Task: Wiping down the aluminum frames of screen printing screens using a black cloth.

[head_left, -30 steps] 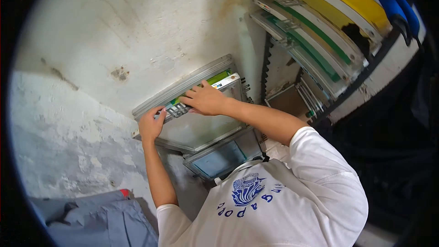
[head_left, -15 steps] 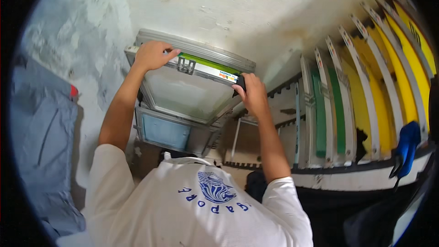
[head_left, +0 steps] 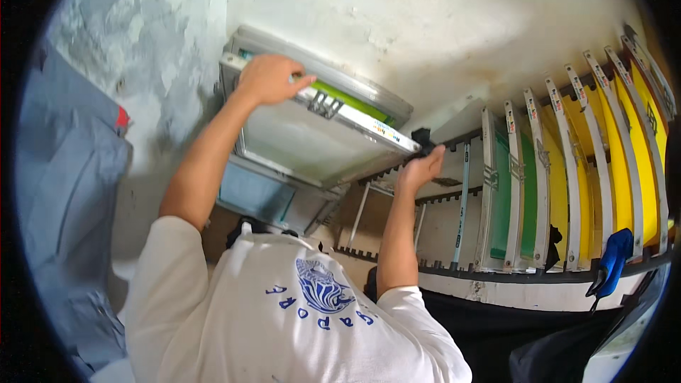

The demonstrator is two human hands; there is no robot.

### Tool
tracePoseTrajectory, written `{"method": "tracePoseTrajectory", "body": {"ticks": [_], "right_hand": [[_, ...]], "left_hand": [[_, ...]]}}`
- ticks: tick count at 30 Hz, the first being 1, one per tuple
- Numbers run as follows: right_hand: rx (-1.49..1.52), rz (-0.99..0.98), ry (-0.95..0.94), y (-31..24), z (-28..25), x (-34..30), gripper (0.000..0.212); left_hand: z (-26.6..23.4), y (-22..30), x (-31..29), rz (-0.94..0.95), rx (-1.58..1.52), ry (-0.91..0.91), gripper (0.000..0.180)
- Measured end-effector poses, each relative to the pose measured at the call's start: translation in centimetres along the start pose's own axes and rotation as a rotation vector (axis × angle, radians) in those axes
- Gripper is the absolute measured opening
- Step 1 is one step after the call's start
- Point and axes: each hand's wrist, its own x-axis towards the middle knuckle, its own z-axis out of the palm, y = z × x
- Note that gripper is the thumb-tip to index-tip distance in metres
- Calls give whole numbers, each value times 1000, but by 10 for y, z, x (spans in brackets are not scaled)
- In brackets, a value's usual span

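Head view: a person in a white T-shirt (head_left: 284, 312) with a blue print on it stands at a pale, stained wall (head_left: 397, 21), both arms raised to a screen-printing frame (head_left: 312, 135). Left hand (head_left: 269, 79) lies over the frame's upper edge, fingers curled across the metal rail, gripping it. Right hand (head_left: 420, 169) is at the frame's far corner, fingers closed around it next to a small black fitting (head_left: 423, 139). Frame is held tilted, pale mesh face toward the camera, with a green strip along its top edge. A second frame (head_left: 319, 64) sits directly behind it against the wall; a third with bluish mesh (head_left: 255, 195) stands below, partly covered. To the right, a toothed rack (head_left: 496, 269) holds further frames upright in slots, with green mesh (head_left: 500, 206) nearest and yellow mesh (head_left: 624, 163) further on. A blue cloth (head_left: 611, 259) hangs from the rack's lower rail. Grey fabric (head_left: 64, 191) fills the left edge.
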Motion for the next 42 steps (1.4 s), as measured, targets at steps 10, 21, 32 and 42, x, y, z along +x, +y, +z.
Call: {"method": "tracePoseTrajectory", "body": {"ticks": [10,21,32,42], "right_hand": [[-578,-124,-14,4,-64,-70,38],[-553,-327,-108,-87,-26,-65,36],[-698,-454,-95,-85,0,-87,42],[-641,-407,-315,-100,28,-114,45]], "left_hand": [[1,21,-10,36,-53,-61,47],[-2,17,-8,109,-99,-85,40],[-7,22,-7,136,-70,-92,39],[-5,14,-9,154,-52,-28,38]]}}
